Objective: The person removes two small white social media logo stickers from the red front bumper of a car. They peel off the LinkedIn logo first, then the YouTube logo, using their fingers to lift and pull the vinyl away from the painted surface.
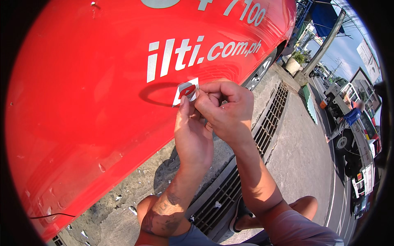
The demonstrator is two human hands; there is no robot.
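Observation:
A small white sticker point(194, 82) with a red play-button emblem is held just in front of the red body panel of a vehicle point(92, 123). My left hand point(195, 138) grips the sticker from below, with the thumb on its lower part. At the sticker's right edge, my right hand point(232, 107) pinches with thumb and index finger. Its other fingers are curled, and the two hands nearly touch. Silver lettering point(175, 55) runs across the panel above the sticker. A dark shadow ring falls on the paint behind it.
Below the panel, a metal drain grate point(271, 118) runs along the concrete; white scraps point(133, 210) litter the ground. The vehicle's wheel point(261, 73) is beyond my right hand. A thin dark cable point(52, 216) crosses the lower panel. A person point(351, 117) is beside a white truck point(363, 144) at right.

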